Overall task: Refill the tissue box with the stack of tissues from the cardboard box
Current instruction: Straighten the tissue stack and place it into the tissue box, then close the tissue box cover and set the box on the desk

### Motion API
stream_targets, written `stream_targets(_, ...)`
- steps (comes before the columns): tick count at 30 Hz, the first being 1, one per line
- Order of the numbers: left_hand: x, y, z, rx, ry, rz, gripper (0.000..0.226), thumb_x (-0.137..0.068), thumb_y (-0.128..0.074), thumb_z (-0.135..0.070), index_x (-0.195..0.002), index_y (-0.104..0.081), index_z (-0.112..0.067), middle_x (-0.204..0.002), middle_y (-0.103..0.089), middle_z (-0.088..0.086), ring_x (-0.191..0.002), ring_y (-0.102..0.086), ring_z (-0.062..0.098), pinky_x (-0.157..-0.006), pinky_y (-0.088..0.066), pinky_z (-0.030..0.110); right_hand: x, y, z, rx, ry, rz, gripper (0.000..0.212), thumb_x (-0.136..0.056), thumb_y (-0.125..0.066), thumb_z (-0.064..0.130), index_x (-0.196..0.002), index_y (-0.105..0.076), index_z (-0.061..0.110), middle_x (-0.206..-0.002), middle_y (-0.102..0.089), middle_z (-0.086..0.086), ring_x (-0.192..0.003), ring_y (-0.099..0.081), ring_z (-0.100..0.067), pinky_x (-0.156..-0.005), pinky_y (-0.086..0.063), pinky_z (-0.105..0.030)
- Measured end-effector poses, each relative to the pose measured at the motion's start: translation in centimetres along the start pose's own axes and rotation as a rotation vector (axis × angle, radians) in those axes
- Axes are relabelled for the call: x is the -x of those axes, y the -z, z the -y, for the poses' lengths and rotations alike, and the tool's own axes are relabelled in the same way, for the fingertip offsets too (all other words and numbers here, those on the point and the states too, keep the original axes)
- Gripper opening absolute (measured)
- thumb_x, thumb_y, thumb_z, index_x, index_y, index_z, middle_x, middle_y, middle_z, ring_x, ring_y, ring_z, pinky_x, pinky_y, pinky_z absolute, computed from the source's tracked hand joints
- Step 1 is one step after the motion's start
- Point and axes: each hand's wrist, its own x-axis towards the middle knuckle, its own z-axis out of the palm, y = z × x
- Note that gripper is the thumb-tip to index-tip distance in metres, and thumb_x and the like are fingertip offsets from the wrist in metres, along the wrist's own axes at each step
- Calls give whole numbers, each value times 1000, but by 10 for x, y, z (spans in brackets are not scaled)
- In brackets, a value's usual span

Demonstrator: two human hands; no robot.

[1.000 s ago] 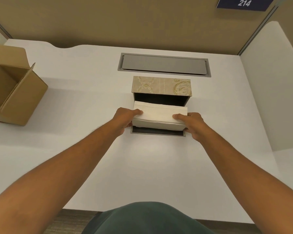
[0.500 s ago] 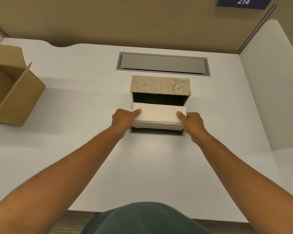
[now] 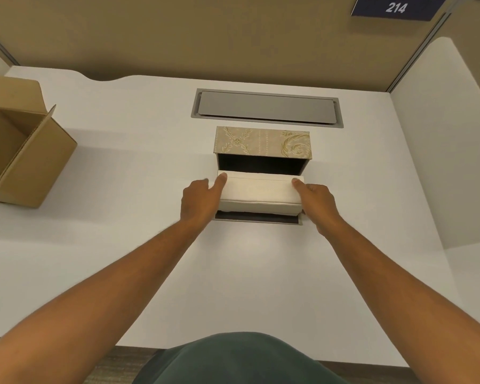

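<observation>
Two hands are working at the centre of the frame, feeding the tissue stack (image 3: 259, 194) into the open tissue box (image 3: 263, 151). To seat it well, my judgement is that both ends should advance evenly, keeping the stack level and square with the dark opening so no edge is snagging on the side walls. The stack is lying across the box's near edge, partly over the dark base panel (image 3: 258, 218), not yet fully inside. The left hand (image 3: 201, 199) is gripping the stack's left end, thumb lying on top; the right hand (image 3: 317, 200) is clamping the right end likewise. Both forearms are reaching forward from the lower corners, converging. The cardboard box (image 3: 20, 151) is sitting open at the left edge.
</observation>
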Motion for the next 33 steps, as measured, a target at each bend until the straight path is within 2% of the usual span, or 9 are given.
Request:
stream_targets(1,9,1,3,-72,-140,-93,69,-105,-52,-66,-144,-66,-11,-150,-68,12,-140,-61,32,-114,-50,45,5,3,0,54,68,-69,65,-104,-53,56,-146,-58,7,-147,-62,-14,-133,-59,-33,-99,-47,-37)
stream_targets(3,25,5,9,-203,-591,-235,58,-105,-59,-51,-149,-64,-14,-155,-64,10,-145,-57,29,-118,-47,44,20,9,-2,216,392,-286,56,-103,-60,47,-145,-58,12,-148,-62,-10,-135,-57,-28,-107,-47,-35)
stream_targets(5,31,1,15,-388,-975,-212,49,-100,-72,-32,-141,-70,-6,-152,-67,16,-142,-61,37,-118,-52,52,34,10,-3,383,785,-332,45,-99,-69,34,-137,-64,11,-141,-66,-10,-131,-58,-26,-110,-46,-32)
stream_targets(6,33,-3,15,-475,-1056,-163,49,-97,-78,-26,-140,-71,-4,-152,-66,20,-142,-62,40,-117,-53,55,37,7,-5,479,914,-282,44,-97,-73,28,-136,-67,8,-141,-67,-12,-131,-59,-28,-112,-48,-35)
stream_targets(10,34,-14,12,-651,-1028,34,55,-100,-77,-22,-149,-63,-1,-158,-60,22,-145,-59,43,-117,-51,53,45,-12,-10,777,948,-79,50,-96,-76,18,-142,-65,1,-150,-63,-20,-139,-58,-38,-116,-50,-51)
stream_targets(20,29,-25,22,-748,-1005,75,61,-106,-64,-20,-162,-47,-5,-167,-50,19,-153,-48,40,-127,-38,50,53,-23,-15,833,862,-40,54,-99,-72,31,-147,-62,8,-156,-58,-15,-144,-54,-35,-121,-42,-46)
stream_targets(26,33,-24,16,-772,-1045,31,63,-97,-68,-15,-156,-52,0,-153,-61,24,-137,-60,42,-115,-50,52,35,-1,39,624,1244,-255,37,-99,-69,22,-129,-69,0,-131,-68,-21,-119,-64,-36,-102,-55,-45)
stream_targets(29,33,-26,16,-777,-1017,36,66,-99,-66,-17,-161,-46,-3,-158,-57,20,-142,-56,39,-118,-48,49,13,10,89,718,1097,-201,60,-95,-73,34,-146,-56,8,-152,-55,-17,-139,-51,-35,-115,-48,-48)
stream_targets(33,31,-25,16,-789,-1013,58,64,-98,-64,-16,-159,-48,-3,-158,-55,17,-140,-54,36,-117,-48,47,-16,12,128,1010,793,58,111,-83,-78,65,-167,-21,21,-175,-23,-11,-161,-19,-38,-130,-21,-59)
